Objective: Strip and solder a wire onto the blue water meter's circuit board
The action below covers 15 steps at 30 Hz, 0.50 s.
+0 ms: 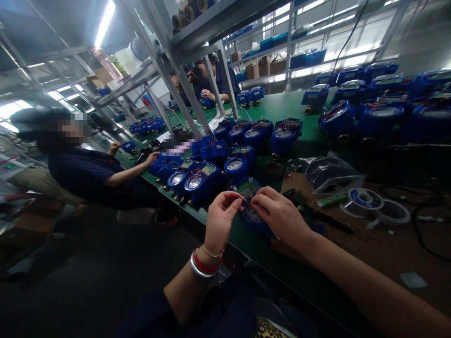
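A blue water meter with a small display on top lies at the near edge of the green bench. My left hand, with bangles at the wrist, pinches something tiny at the meter's top, fingers closed. My right hand rests over the meter's dial, its fingertips meeting the left hand's at the same spot; what they pinch is too small to make out.
Several more blue meters crowd the bench behind and to the right. A plastic bag, solder spools and a brown mat lie to my right. A seated person works at left; others sit farther back by the shelving posts.
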### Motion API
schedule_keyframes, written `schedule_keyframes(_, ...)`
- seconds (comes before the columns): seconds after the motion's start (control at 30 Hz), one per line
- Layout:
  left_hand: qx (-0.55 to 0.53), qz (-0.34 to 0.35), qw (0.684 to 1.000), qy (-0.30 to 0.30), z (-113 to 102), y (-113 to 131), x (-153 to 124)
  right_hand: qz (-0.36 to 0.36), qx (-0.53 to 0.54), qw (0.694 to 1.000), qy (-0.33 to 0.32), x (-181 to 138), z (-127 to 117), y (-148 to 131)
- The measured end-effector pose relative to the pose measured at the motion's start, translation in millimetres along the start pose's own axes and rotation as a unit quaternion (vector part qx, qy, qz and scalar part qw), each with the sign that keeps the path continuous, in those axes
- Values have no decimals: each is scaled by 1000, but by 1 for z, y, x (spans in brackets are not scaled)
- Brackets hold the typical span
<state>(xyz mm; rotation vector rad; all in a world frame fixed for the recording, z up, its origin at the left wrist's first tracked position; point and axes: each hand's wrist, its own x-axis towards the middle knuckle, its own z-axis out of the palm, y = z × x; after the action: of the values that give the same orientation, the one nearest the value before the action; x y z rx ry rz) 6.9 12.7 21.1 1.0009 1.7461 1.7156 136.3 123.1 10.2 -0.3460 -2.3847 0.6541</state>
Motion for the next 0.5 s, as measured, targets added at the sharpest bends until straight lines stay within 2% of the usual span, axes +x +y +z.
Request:
schedule_keyframes(0.23, -63, -21, 998, 4, -1, -5, 2, 2, 0, 1000, -9, 0, 1, 0)
schedule_keyframes(0.5, -24, -12, 1000, 0, -1, 0, -3, 18, -3, 1000, -20, 1, 1, -2)
